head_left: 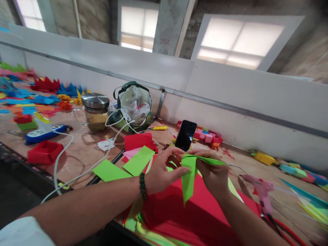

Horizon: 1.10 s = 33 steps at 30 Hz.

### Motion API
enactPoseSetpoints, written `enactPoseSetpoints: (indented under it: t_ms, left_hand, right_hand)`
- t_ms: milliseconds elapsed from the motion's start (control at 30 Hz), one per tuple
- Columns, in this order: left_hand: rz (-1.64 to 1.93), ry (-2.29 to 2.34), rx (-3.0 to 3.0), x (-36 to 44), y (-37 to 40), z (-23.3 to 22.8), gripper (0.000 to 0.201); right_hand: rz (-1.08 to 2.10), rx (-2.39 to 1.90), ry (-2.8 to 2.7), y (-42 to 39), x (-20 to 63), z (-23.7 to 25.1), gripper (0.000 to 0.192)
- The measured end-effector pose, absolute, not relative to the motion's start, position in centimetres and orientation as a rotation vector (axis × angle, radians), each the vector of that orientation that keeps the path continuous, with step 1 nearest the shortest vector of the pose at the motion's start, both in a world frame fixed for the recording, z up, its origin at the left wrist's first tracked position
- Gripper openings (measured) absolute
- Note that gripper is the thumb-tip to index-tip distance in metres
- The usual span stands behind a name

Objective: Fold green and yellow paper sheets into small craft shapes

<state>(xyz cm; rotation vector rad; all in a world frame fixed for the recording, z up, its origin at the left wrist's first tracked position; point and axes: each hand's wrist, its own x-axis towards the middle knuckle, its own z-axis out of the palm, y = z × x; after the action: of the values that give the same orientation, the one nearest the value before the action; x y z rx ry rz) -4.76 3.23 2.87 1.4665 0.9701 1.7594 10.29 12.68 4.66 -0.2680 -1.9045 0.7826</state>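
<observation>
folded paper [190, 172]: bright green | sheets beneath [194, 212]: red | glue gun [261, 191]: pink | phone [186, 135]: black

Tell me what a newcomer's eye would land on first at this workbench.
First, the folded green paper held up between the left hand and right hand, bright against the red sheets spread beneath. Just behind the hands a dark phone stands propped up. To the left, a lidded glass jar stands on the table, and a pink glue gun lies at the right.

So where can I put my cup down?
Bare table shows between the glass jar, red paper box and green sheets, though a white cable crosses it. Crowded under both hands and along the wall.
</observation>
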Motion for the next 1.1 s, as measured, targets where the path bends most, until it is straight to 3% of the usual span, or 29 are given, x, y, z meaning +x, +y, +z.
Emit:
enactPoseSetpoints:
  t_ms: [200, 367, 400, 633, 1100]
  left_hand:
    - [1.826, 1.122, 1.491, -4.9, 3.2, 3.4, 0.015]
    - [1.722, 1.288, 1.527, -4.9, 3.2, 3.4, 0.06]
    - [1.716, 1.332, 1.55, -4.9, 3.3, 3.2, 0.061]
    - [1.683, 1.53, 1.786, -6.1, 4.2, 2.8, 0.022]
    - [1.44, 2.086, 2.522, -6.9, 3.7, 3.4, 0.026]
  right_hand:
    - [0.57, -0.244, -1.973, 12.4, 10.2, 4.9, 0.013]
    - [0.347, -0.254, -1.971, 12.4, 10.3, 4.9, 0.016]
    - [0.303, -0.248, -1.982, 12.3, 10.3, 4.8, 0.016]
    - [0.144, -0.095, -2.138, 11.5, 10.2, 4.8, 0.017]
    - [0.192, -0.192, -2.128, 11.0, 9.7, 4.1, 0.015]
